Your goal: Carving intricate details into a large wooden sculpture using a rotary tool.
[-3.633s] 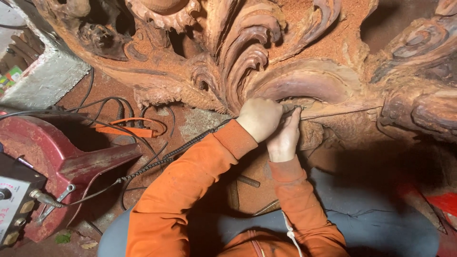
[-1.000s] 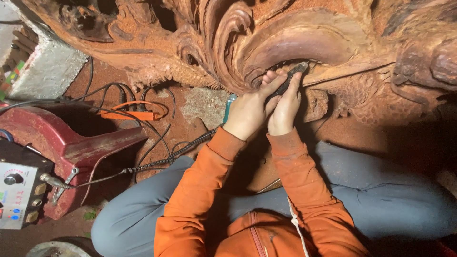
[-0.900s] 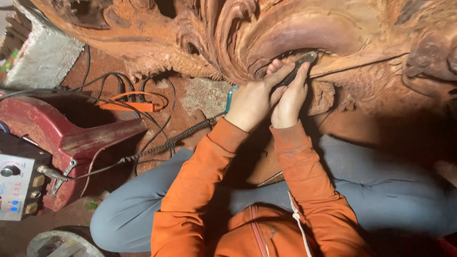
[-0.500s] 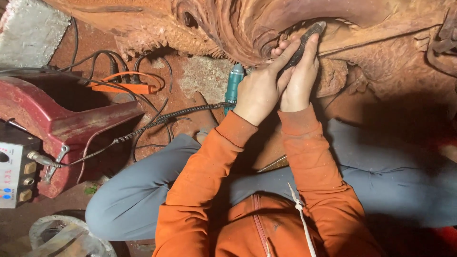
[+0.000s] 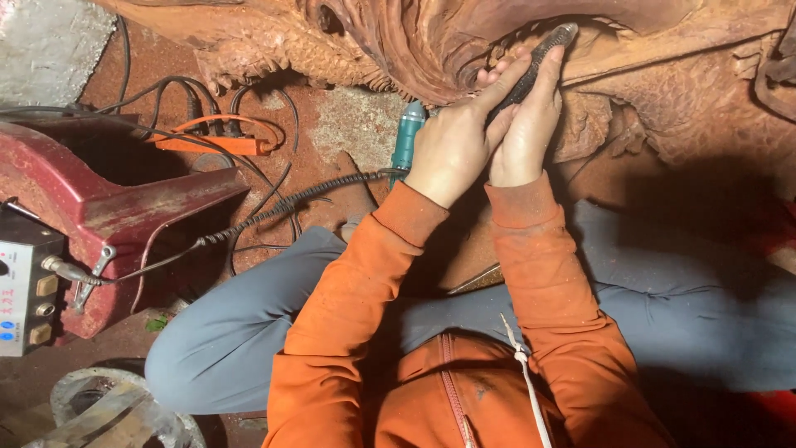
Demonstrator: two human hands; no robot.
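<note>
I am holding a dark grinding tool point(image 5: 537, 62) up against the big reddish wood carving point(image 5: 431, 41). Its tip sits high up in a curved groove of the wood. My right hand point(image 5: 524, 129) is wrapped around the tool from below, with the fingers closed on it. My left hand point(image 5: 454, 141) is pressed right beside it, and its long finger lies along the tool too. Both hands touch each other.

Just under my left hand a teal handle point(image 5: 405, 141) sticks out. A black coiled cable point(image 5: 282, 207) runs from there across the floor to the left. It goes toward a red metal machine point(image 5: 108, 199) with a grey control box point(image 5: 25, 290) next to it. An orange plug strip point(image 5: 211, 143) lies on the dusty red floor point(image 5: 332, 124) near some black wires. My orange sleeves and grey trousers are below.
</note>
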